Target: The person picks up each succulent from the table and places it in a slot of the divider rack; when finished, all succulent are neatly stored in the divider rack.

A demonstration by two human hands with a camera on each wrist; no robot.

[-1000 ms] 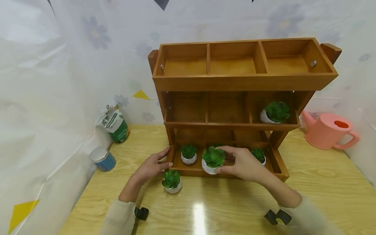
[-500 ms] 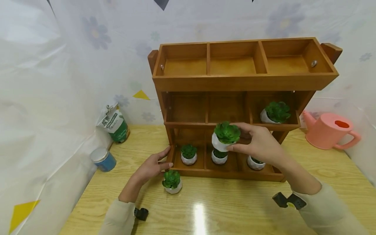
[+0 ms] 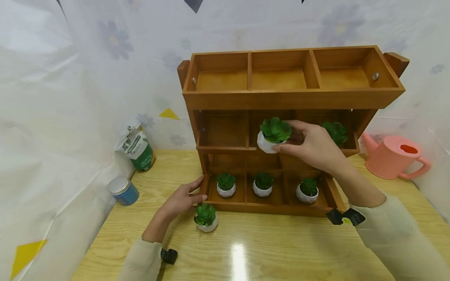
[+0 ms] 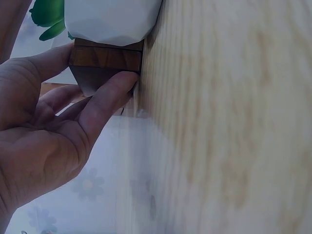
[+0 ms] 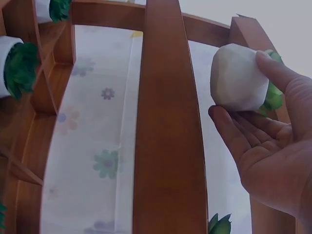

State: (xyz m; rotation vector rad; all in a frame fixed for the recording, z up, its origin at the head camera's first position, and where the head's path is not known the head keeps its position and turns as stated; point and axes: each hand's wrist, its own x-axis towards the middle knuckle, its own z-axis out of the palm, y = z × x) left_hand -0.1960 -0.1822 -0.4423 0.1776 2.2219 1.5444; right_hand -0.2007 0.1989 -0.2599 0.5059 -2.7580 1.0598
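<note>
My right hand [image 3: 311, 146] pinches a succulent in a white faceted pot [image 3: 268, 143] between thumb and fingers. It is held in front of the middle tier of a wooden three-tier plant shelf [image 3: 293, 100], level with the centre compartment. In the right wrist view the underside of the white pot [image 5: 238, 78] shows, the leaves pointing away. My left hand [image 3: 181, 201] grips the front left corner of the bottom tier; the left wrist view has thumb and fingers on either side of the wooden corner [image 4: 109, 58]. Just in front of that corner, another potted succulent [image 3: 206, 217] stands on the table.
Three potted succulents, one of them [image 3: 262, 184] in the centre, sit in the bottom tier's compartments. Another succulent [image 3: 335, 133] in the middle tier's right compartment is partly behind my right hand. A pink watering can [image 3: 391, 158] stands right; a blue jar [image 3: 124, 191] and green-white bag [image 3: 138, 150] stand left.
My right hand has lifted the succulent from in front of the bottom tier up to the middle tier, moving slightly right. My left hand has stayed at the shelf corner.
</note>
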